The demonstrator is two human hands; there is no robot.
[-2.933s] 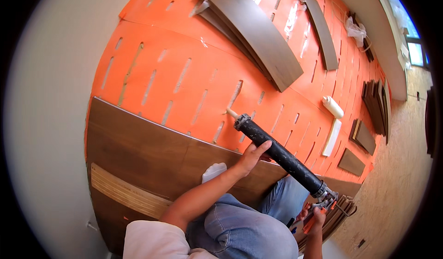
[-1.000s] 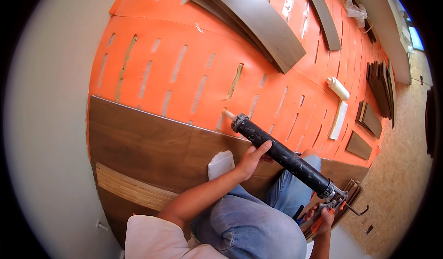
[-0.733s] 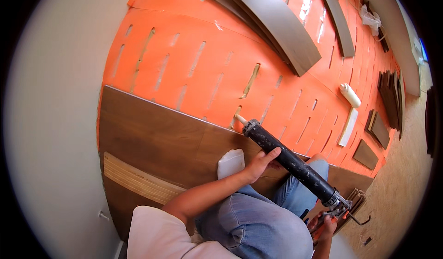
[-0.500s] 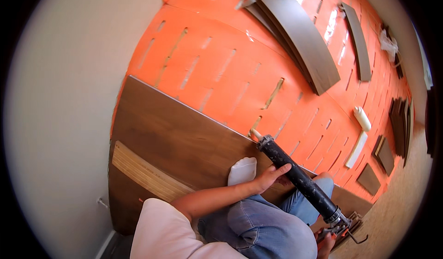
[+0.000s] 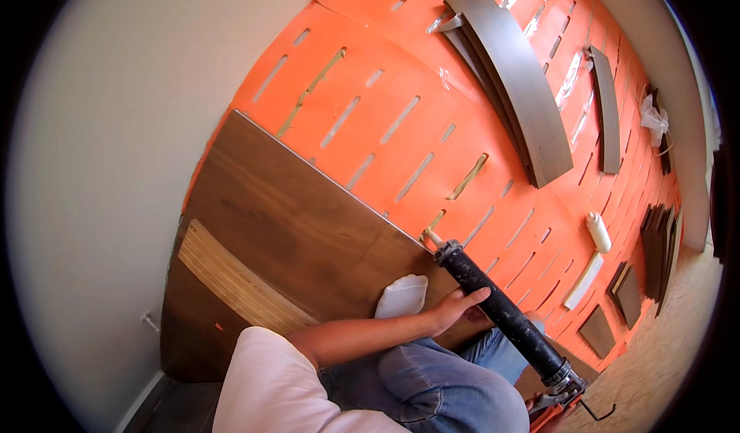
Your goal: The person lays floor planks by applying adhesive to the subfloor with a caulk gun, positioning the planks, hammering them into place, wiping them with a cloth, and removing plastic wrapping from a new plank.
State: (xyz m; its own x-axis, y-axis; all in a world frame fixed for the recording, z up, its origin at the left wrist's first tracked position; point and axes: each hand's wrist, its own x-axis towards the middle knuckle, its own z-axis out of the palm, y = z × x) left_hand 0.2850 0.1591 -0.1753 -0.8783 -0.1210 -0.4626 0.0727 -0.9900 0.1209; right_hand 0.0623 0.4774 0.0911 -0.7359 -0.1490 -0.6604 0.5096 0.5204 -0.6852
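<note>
A black caulking gun (image 5: 505,317) lies slantwise before me, its pale nozzle (image 5: 434,237) pointing to the far left. The tip meets a slot in the orange underlayment (image 5: 370,70), right by the edge of the laid brown floorboards (image 5: 308,217). Tan adhesive (image 5: 468,177) fills this slot and a few others. My left hand (image 5: 456,310) supports the barrel from its left side, thumb on top. At the rear, my right hand (image 5: 566,415) is around the orange handle, mostly hidden by the gun and cut off at the lower edge.
A white dish-like piece (image 5: 402,296) and a light ribbed wood strip (image 5: 235,279) rest on the laid boards. Loose planks (image 5: 524,86) lie on the underlayment, with a white bottle (image 5: 598,232) and several board offcuts (image 5: 661,252) at right. A wall (image 5: 139,140) bounds the left.
The whole view has shifted and turned slightly. The nozzle remains at the same slot near the board edge, with both hands still on the gun. Less of my right hand shows.
</note>
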